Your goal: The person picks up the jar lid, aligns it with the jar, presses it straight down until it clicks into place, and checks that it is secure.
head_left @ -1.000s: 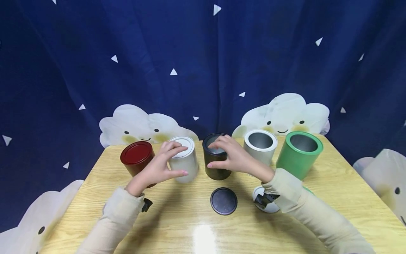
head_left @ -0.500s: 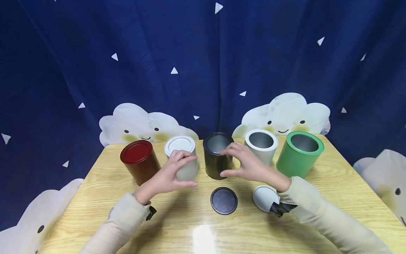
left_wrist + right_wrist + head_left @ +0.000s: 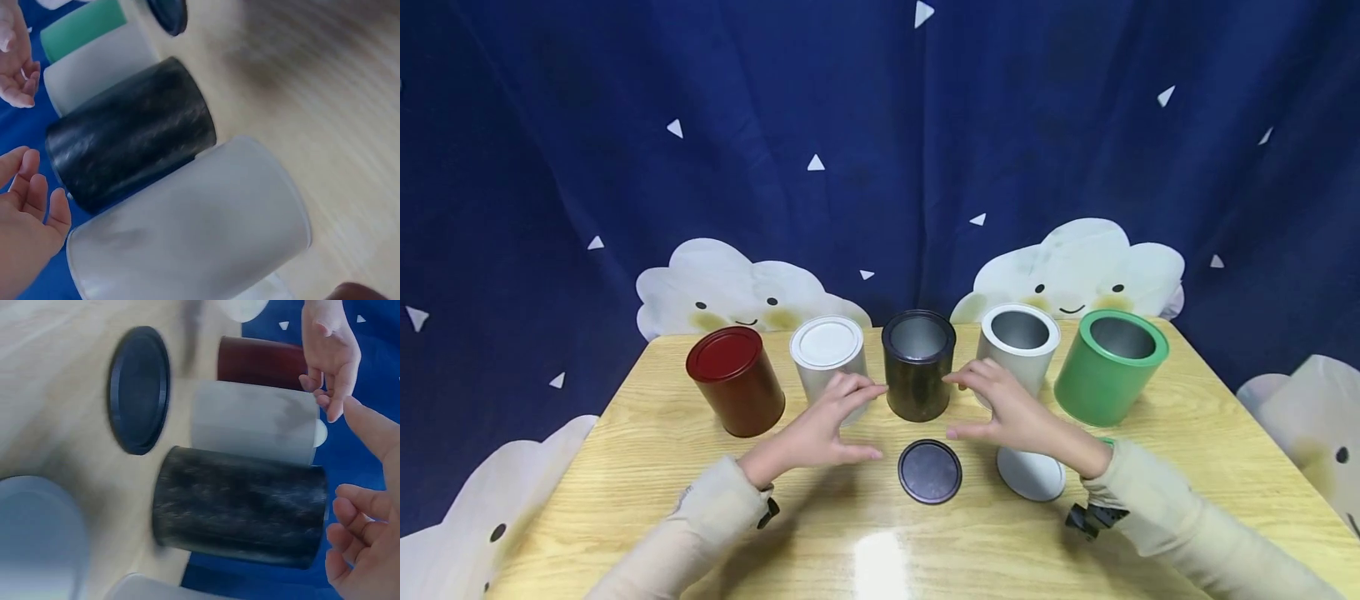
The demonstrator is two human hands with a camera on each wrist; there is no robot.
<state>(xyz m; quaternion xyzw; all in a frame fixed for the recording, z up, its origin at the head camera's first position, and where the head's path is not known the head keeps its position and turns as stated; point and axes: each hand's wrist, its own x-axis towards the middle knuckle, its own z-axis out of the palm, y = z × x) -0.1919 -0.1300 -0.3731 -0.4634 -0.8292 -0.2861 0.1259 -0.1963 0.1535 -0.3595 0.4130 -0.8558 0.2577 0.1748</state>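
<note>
My left hand (image 3: 831,421) hovers in front of the lidded white can (image 3: 827,343), thumb and fingers spread apart with nothing between them. Facing it, my right hand (image 3: 1011,408) is held the same way, overlapping the lower part of the lidless white can (image 3: 1032,367) in the head view. Between and beyond the hands stands a black can (image 3: 917,387), its top uncovered. Its round black lid (image 3: 929,472) lies flat on the table in front of it. In the right wrist view the fingers of the right hand (image 3: 369,519) are loosely bent beside the black can (image 3: 240,509).
A dark red can (image 3: 737,392) with its lid on stands at the left of the row, an uncovered green can (image 3: 1101,383) at the right. A white lid (image 3: 1032,475) lies on the wooden table (image 3: 820,542) below the right hand. Behind hangs a blue curtain (image 3: 737,167).
Both hands have drawn back from the cans toward the front of the table and shifted right, with the right hand now away from the black can's top. The cans and lids stay put.
</note>
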